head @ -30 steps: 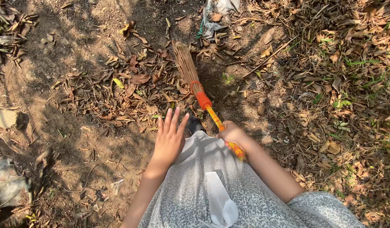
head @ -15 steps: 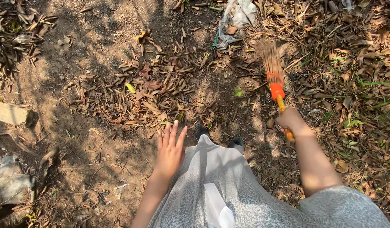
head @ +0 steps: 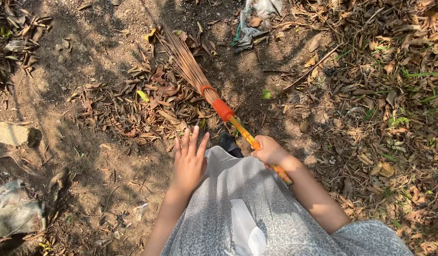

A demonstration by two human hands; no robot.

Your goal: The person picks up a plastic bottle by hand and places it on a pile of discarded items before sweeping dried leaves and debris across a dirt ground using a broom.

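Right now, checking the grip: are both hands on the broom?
No, only the right hand grips the broom; the left hand is open, off it.

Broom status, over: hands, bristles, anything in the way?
Right hand shut on broom handle; left hand open, empty, over skirt. Bristles on leaf pile. Shoe beside the handle; litter scrap beyond.

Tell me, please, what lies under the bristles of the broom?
Under the broom's bristles lie dry brown leaves on bare dirt ground. The right hand grips the broom's handle. Whatever sits directly beneath the bristle fan is covered.
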